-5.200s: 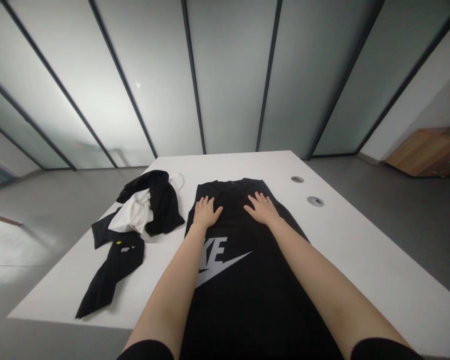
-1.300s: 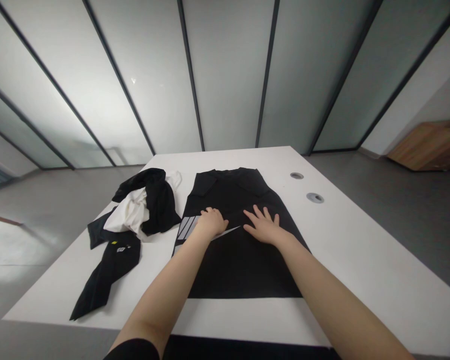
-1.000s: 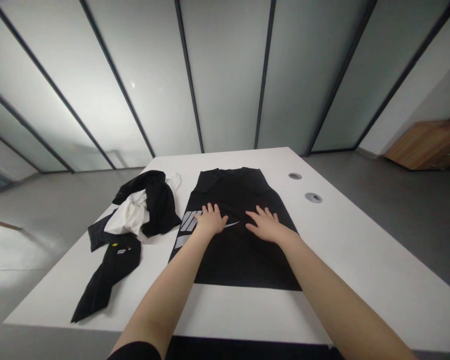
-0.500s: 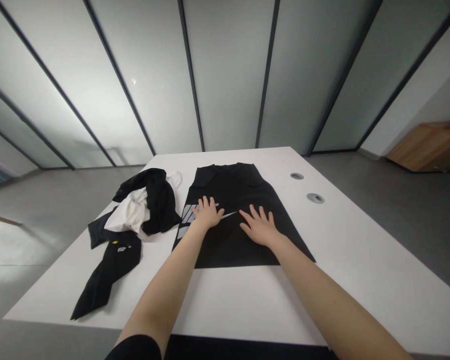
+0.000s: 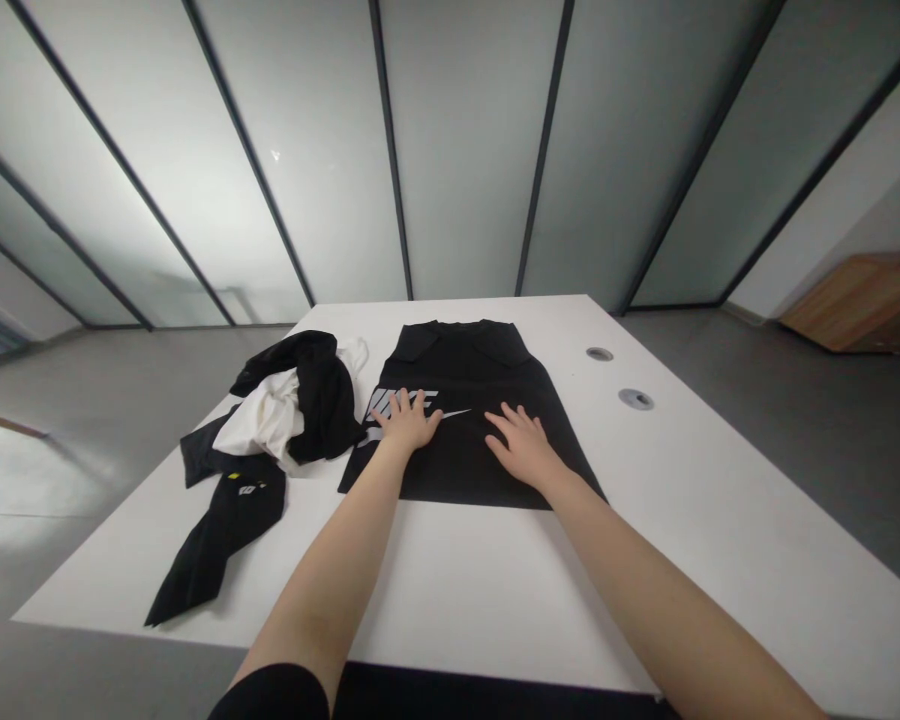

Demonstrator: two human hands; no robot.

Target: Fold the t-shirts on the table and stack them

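A black T-shirt (image 5: 465, 365) with a light grey logo print lies flat on the white table (image 5: 465, 580), its collar toward the far edge. Its sleeves are folded in over the chest. My left hand (image 5: 409, 422) rests with fingers spread on the shirt, partly covering the print. To its right, my right hand (image 5: 523, 440) lies on the plain black part with its fingers stretched out. Neither hand grips the cloth. The shirt's hem runs straight across, just nearer to me than my hands.
A loose heap of black clothes (image 5: 326, 395) with a white garment (image 5: 266, 420) in it lies on the left of the table. A black sleeve (image 5: 225, 550) trails toward the near edge. Two round cable holes (image 5: 636, 399) sit at the right. Frosted glass panels (image 5: 465, 150) stand behind.
The shirt's lower end, earlier reaching off the near edge, now lies well up the table. The whole shirt has slid away from me, with both hands flat on it. The heap stays put.
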